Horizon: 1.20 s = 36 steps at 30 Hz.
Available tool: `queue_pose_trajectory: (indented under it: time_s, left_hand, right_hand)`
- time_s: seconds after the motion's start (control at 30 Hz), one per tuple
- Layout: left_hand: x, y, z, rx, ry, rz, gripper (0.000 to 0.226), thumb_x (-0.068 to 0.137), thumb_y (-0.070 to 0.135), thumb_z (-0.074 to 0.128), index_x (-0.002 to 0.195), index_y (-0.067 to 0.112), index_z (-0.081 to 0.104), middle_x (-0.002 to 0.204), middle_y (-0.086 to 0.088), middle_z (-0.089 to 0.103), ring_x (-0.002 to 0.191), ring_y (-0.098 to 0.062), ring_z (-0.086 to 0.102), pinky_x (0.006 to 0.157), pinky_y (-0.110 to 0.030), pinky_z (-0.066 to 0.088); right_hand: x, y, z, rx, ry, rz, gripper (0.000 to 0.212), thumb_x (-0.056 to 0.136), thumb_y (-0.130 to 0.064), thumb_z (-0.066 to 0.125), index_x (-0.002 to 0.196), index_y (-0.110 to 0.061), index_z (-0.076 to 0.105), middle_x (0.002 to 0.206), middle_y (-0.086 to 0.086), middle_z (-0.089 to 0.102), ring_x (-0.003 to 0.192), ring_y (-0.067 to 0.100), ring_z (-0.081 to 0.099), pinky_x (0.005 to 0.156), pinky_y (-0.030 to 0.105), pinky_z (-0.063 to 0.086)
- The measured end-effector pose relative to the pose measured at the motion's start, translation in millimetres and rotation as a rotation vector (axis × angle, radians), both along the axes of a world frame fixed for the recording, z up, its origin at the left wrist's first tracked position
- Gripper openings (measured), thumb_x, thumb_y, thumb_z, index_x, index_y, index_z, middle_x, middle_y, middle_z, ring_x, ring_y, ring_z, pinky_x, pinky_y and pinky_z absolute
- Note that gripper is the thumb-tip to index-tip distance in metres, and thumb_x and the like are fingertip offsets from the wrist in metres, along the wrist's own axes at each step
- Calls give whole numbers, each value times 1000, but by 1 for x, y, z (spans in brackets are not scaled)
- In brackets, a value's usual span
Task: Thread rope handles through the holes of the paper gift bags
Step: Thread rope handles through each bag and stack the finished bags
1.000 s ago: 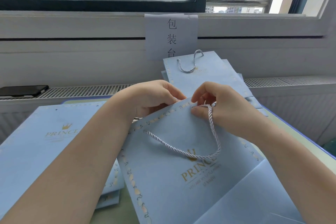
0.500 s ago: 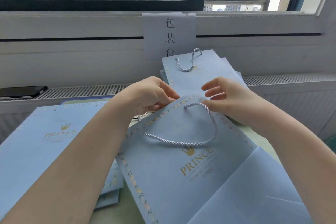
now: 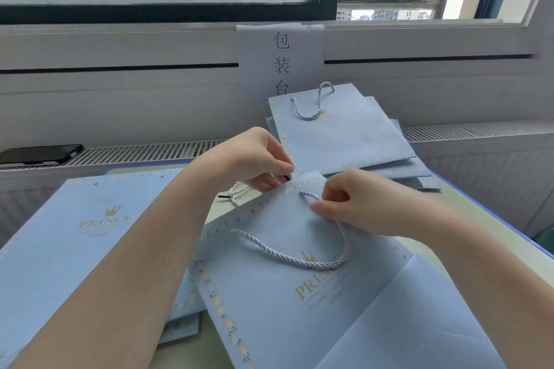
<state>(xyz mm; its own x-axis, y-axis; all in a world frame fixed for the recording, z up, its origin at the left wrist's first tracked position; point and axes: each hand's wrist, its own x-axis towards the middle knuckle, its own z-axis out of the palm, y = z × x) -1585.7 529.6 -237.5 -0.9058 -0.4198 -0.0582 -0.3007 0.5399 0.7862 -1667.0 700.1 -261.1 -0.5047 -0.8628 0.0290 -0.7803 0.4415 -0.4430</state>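
Blue paper bag [image 3: 269, 302] is lying flat on the table [image 3: 467, 213]. Left hand [image 3: 251, 159] is pinching its top edge; right hand [image 3: 356, 204] is pinching the rope handle [image 3: 287, 257] beside a hole.

The near gift bag [image 3: 269, 302] is pale blue, with a gold crown and gold "PRINCE" lettering, and a border of small gold and pastel ovals and squiggles along its edges. Its rope handle [image 3: 287, 255] is pale silvery blue in a twisted weave, and a loose rope end [image 3: 223, 197] carries a black tip. The bags on the left [image 3: 75, 234] are the same blue with the same gold print. The far stack of bags [image 3: 344, 135] matches. The paper sign [image 3: 281, 60] is white with black characters. The phone [image 3: 42, 153] is black.
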Motion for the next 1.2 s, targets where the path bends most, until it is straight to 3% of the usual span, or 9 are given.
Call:
queue_pose_trajectory:
  time_s: [0.2,0.37,0.5,0.6,0.67,0.9,1.0,1.07,1.2]
  left_hand:
    - [5,3,3,4,-151,-124,16,79,12,74,92,18,67,81,-8,63,62,-13,54,58,-16,50]
    - [14,-1,18,-45,-73,-132,10,86,11,67,95,12,70,80,-6,64,65,-12,56,61,-18,50]
    - [24,-9,32,-44,150,24,14,89,10,63,102,11,70,93,-17,70,72,-21,58,69,-32,53]
    - [24,-13,36,-179,424,191,12,90,11,62,97,18,68,81,-10,68,53,-9,51,46,-12,41]
    - [21,-14,35,-272,513,223,14,90,10,62,95,21,67,76,-5,66,51,-4,50,49,-11,40]
    - [13,-2,35,-817,691,358,38,87,6,63,124,11,57,117,-11,55,115,-28,43,86,-12,21]
    - [12,20,39,-847,569,174,43,90,27,60,130,13,51,125,-9,52,121,-26,40,97,-21,25]
    - [9,37,36,-910,276,-2,59,86,54,51,135,23,44,134,-2,47,128,-21,37,107,-37,26]
    - [10,72,27,-969,-116,-203,102,68,75,55,148,33,9,156,-3,11,144,-18,5,116,-48,7]
  right_hand:
    - [2,-2,12,-390,-260,-22,40,93,-26,48,55,-16,44,55,-3,42,53,15,34,56,28,31]
    - [-3,-1,13,-522,-164,-107,31,96,-35,47,77,-14,60,76,1,61,59,4,50,49,12,36]
    - [-14,8,14,-328,-232,-179,39,84,-57,52,108,-26,55,106,-12,59,92,1,58,64,16,44]
    - [-12,18,17,-176,-465,-71,30,83,-53,56,99,-29,62,94,-11,70,83,5,68,70,20,54]
    - [-13,20,18,-258,-592,-25,19,88,-41,59,90,-24,67,86,-6,74,77,10,70,65,25,56]
    - [-31,20,23,-786,-812,-201,25,95,-28,53,95,-9,68,84,7,74,64,18,68,55,29,56]
    - [-39,22,24,-980,-867,-348,22,97,-26,51,93,-9,65,67,2,70,49,15,63,45,25,53]
    - [-41,26,25,-1036,-911,-401,18,96,-24,51,95,-10,62,60,1,65,42,14,59,40,20,48]
    - [-35,25,22,-1071,-1082,-372,20,95,-24,48,94,-10,62,53,1,65,40,16,60,36,19,45]
